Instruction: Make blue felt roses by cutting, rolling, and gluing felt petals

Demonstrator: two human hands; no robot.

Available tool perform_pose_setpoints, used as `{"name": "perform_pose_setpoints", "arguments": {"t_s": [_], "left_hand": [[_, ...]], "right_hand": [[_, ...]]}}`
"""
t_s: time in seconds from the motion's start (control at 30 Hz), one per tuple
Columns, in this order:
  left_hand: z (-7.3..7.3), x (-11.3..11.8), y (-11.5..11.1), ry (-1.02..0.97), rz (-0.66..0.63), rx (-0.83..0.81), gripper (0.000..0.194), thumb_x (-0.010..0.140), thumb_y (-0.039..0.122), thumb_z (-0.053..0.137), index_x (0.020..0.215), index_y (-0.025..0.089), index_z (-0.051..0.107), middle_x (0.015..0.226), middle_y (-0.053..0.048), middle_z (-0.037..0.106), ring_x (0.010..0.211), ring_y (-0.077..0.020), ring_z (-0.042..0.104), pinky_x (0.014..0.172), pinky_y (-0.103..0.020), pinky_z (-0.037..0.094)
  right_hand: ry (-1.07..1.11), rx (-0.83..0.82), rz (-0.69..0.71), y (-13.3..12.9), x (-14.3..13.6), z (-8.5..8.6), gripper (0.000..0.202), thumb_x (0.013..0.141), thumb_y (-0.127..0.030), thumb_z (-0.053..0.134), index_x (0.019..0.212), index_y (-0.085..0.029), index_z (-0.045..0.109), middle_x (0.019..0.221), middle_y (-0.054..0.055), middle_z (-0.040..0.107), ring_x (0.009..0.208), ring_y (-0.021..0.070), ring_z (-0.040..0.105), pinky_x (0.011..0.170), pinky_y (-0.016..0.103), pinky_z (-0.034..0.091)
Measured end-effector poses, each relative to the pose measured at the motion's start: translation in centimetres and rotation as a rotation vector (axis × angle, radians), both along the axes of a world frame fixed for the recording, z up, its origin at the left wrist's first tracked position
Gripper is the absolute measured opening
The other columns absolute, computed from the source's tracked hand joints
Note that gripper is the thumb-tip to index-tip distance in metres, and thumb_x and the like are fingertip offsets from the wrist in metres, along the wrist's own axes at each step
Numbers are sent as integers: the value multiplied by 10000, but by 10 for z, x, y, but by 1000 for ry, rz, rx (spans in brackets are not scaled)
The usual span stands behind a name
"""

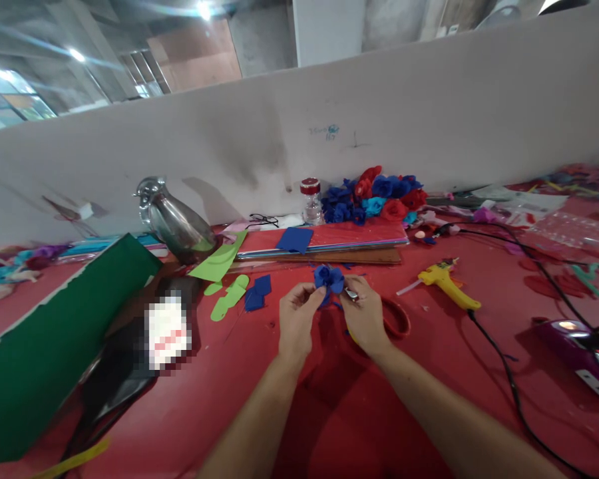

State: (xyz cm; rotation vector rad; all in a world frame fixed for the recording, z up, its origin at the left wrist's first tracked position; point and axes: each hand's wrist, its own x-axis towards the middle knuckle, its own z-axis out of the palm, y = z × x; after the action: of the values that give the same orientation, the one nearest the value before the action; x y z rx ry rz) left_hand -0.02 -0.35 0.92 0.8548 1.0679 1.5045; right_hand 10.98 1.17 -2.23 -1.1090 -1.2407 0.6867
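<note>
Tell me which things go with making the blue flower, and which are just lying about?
Probably part of it:
blue flower, in left hand and right hand
cut blue pieces
yellow glue gun
heaped flowers

Probably just lying about:
silver jug
eyeglasses
red-lidded jar

The blue flower (329,280) has matte, slightly crumpled petals, open and ruffled around a darker middle. One broad petal spreads toward 3 o'clock, smaller folds bunch toward 10, and a darker piece hangs toward 7. It is pinched between the fingertips of the left hand (296,318), at its 8 o'clock, and the right hand (365,313), at its 4, above the red tabletop (219,412). Fingers hide its underside.
</note>
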Motion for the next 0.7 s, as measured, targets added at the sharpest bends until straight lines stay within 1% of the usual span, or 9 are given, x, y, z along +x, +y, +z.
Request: {"name": "perform_pose_setpoints", "arguments": {"t_s": [0.17,0.27,0.4,0.53,0.63,0.7], "left_hand": [[0,1,1,-63,-111,-46,192,524,262,816,616,166,677,656,16,643,640,-97,534,694,-238,430],[1,0,2,-94,-126,-70,190,505,242,811,584,166,655,605,31,610,582,-78,493,650,-226,410],[1,-1,3,-124,-100,-71,176,547,266,764,536,163,623,537,31,561,537,-78,457,589,-224,377],[0,-3,5,-131,-42,-43,255,618,360,740,535,159,607,560,17,574,554,-88,473,579,-230,374],[-2,-4,5,-71,15,6,267,617,369,766,552,162,609,560,34,560,564,-81,465,594,-221,370],[-2,-3,5,-19,15,36,246,613,353,778,574,166,623,572,39,560,577,-81,468,612,-222,375]], "right_hand": [[57,-74,9,0,-1,-1,176,706,-242,552,779,-218,710,867,66,710,819,228,615,794,359,468],[102,-99,43,1,-3,-2,159,706,-250,565,779,-215,701,860,52,709,816,218,612,786,340,460],[147,-96,88,2,-4,-3,111,733,-272,586,741,-218,683,776,20,690,734,191,590,728,308,450],[155,-85,98,2,-4,-3,119,749,-299,606,753,-222,696,806,24,696,762,195,596,756,314,448],[107,-78,83,0,-3,0,111,745,-283,608,727,-221,699,831,35,706,793,202,601,782,319,447],[103,-82,87,0,-4,0,111,739,-274,605,720,-221,701,818,34,708,783,202,602,775,318,452]]}}
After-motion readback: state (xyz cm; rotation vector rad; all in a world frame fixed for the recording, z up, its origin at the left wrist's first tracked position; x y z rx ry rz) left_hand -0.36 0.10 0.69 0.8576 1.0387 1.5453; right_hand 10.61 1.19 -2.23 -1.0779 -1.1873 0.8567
